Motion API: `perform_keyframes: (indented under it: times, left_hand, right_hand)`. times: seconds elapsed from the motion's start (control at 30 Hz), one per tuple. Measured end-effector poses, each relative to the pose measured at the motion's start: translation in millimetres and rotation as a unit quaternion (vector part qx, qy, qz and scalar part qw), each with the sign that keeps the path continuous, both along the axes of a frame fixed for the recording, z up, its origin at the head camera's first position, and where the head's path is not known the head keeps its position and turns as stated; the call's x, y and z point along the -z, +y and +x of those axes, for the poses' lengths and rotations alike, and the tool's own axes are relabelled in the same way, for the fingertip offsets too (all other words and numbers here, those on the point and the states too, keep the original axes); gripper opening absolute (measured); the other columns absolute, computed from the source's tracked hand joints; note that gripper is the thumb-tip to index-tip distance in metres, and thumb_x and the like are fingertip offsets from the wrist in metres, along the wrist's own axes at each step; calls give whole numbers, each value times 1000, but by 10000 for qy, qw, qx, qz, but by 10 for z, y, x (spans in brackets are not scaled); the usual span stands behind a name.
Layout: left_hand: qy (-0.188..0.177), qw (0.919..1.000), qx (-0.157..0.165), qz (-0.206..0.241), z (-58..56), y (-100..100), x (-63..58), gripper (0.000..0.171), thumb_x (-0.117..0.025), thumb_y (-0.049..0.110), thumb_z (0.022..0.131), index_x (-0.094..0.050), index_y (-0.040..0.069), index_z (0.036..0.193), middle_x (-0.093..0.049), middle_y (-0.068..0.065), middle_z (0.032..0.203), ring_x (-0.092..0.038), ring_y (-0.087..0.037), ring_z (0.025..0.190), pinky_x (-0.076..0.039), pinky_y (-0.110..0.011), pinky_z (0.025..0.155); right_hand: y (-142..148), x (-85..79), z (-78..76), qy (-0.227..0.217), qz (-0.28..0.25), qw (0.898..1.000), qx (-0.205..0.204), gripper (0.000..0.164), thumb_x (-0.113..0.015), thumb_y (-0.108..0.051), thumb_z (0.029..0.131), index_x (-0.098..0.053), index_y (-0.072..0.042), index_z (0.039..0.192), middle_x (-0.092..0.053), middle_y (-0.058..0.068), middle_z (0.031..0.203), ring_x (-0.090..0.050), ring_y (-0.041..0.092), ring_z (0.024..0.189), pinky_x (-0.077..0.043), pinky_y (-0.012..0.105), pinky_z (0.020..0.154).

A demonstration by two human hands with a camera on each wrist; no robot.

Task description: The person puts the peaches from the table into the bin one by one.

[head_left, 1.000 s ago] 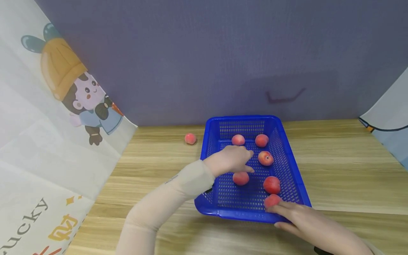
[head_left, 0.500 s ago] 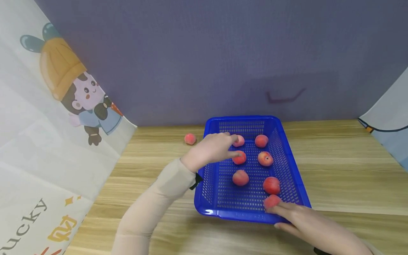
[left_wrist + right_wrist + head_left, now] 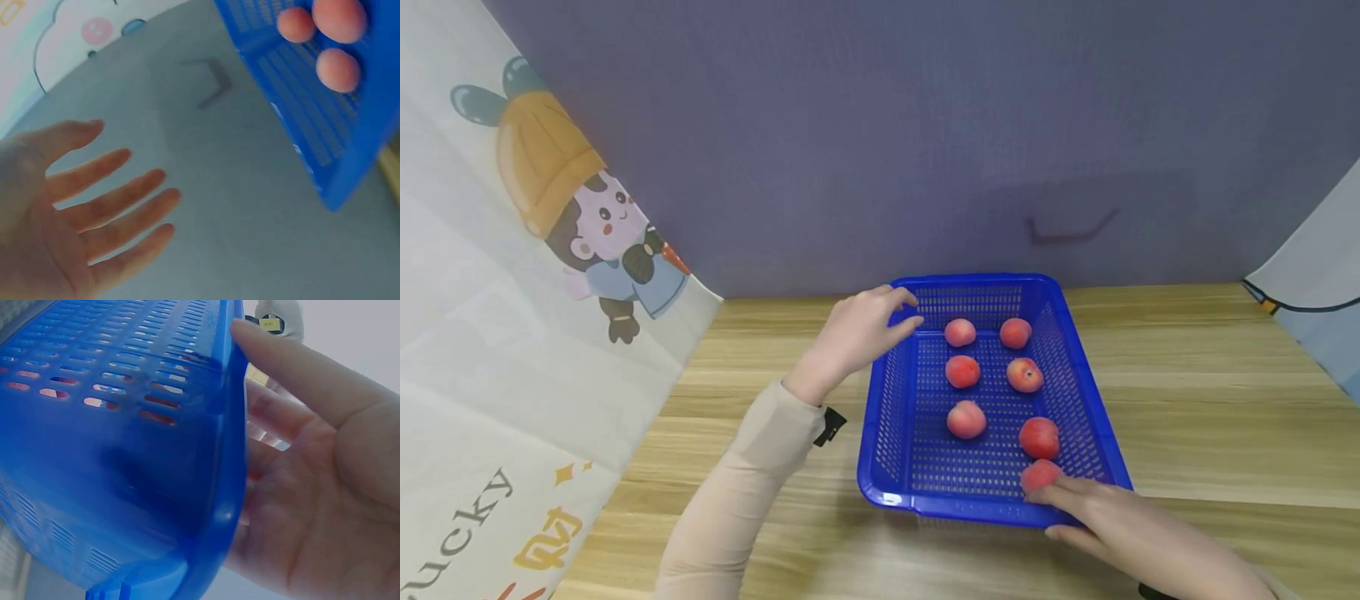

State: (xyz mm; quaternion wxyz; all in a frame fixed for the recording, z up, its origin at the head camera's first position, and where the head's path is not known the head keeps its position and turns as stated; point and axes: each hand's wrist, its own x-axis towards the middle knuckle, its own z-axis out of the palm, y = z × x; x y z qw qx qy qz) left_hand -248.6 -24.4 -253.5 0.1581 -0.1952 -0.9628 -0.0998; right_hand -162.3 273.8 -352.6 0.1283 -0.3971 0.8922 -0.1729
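A blue plastic basket [image 3: 880, 467] stands on the wooden table with several peaches inside. Two rows show in the head view, among them a peach [image 3: 962, 372] on the left side and a red peach [image 3: 1039, 437] on the right. My left hand [image 3: 865, 329] hovers by the basket's far left rim, fingers bent loosely and holding nothing; the left wrist view shows its spread fingers [image 3: 125, 200]. At the near right corner my right hand [image 3: 1120, 517] grips the rim, thumb outside and fingers over the inside. Its fingertips overlap the nearest peach [image 3: 1041, 477].
Behind the basket rises a grey-purple panel [image 3: 850, 150]. A white printed sheet [image 3: 497, 350] with a cartoon figure borders the left. The wooden table [image 3: 1187, 400] extends on both sides, and a black cable [image 3: 1315, 307] hangs at the right.
My left hand has moved from over the middle of the basket leftward to its far left rim, uncovering a peach inside and covering the loose peach on the table. My right hand stays put.
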Motion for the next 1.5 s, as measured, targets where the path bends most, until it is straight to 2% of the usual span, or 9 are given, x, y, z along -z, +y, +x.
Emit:
perform_keyframes:
  times: [0.1,0.17,0.3,0.47,0.73,0.97,1.07,1.3,1.5]
  left_hand:
    - [231,9992,-88,325,-72,-100,61,22,-56,29,85,-64,14,98,-63,-1,89,-59,-15,77,-48,-33,61]
    - [256,9980,-175,542,-124,-169,106,21,-56,27,85,-64,13,99,-63,-2,89,-60,-16,79,-48,-33,61]
    - [197,9945,-438,935,-229,-311,211,21,-56,24,85,-63,11,101,-63,-3,94,-60,-18,84,-48,-35,68]
    - [22,9907,-661,1193,-368,-479,373,23,-55,20,85,-62,8,103,-61,-8,100,-59,-24,90,-48,-39,73]
    - [-472,9883,-985,1068,-541,-683,636,28,-54,17,85,-58,4,110,-56,-14,109,-54,-30,99,-45,-42,81]
    - [-694,9861,-1019,1114,-686,-801,835,32,-56,14,82,-56,1,111,-53,-18,112,-52,-33,102,-42,-43,87]
    - [-733,9862,-1000,1096,-748,-831,910,33,-57,12,81,-56,0,112,-52,-19,112,-52,-33,102,-42,-43,87]
    - [-927,9830,-1072,1165,-845,-863,1074,37,-58,13,82,-52,0,116,-47,-20,118,-45,-35,109,-36,-43,94]
    - [-784,9864,-1028,1013,-905,-887,1193,37,-60,12,81,-53,0,114,-49,-20,116,-46,-37,108,-36,-44,93]
  right_hand:
    - [3,2,4,-127,-22,9999,25,45,-41,-47,87,-52,-19,121,-58,4,116,-56,26,102,-47,42,77]
    - [4,6,6,-81,-30,10000,22,45,-41,-47,88,-52,-19,121,-58,4,115,-56,26,102,-47,41,77]
    - [2,13,9,123,-51,9999,-6,42,-43,-45,88,-53,-20,120,-59,4,114,-56,25,101,-48,40,76]
    - [3,11,13,242,-55,9997,-31,42,-43,-45,88,-53,-20,120,-59,3,113,-57,23,100,-48,40,76]
    - [-5,2,9,121,-57,9999,-50,42,-43,-45,88,-53,-20,120,-59,2,114,-56,23,101,-48,39,77]
    - [-5,-1,7,206,-55,9997,-74,41,-44,-44,88,-54,-19,119,-59,1,112,-57,21,100,-48,39,76]
    - [-5,-2,7,350,-82,9993,-113,40,-45,-43,88,-54,-19,118,-60,0,112,-57,20,100,-48,39,76]
    - [7,13,18,346,-150,9992,-127,39,-45,-42,88,-52,-21,120,-59,1,113,-57,19,100,-49,38,75]
    - [13,31,22,697,-272,9969,-238,36,-48,-38,87,-53,-21,118,-61,1,110,-58,17,98,-50,35,73]
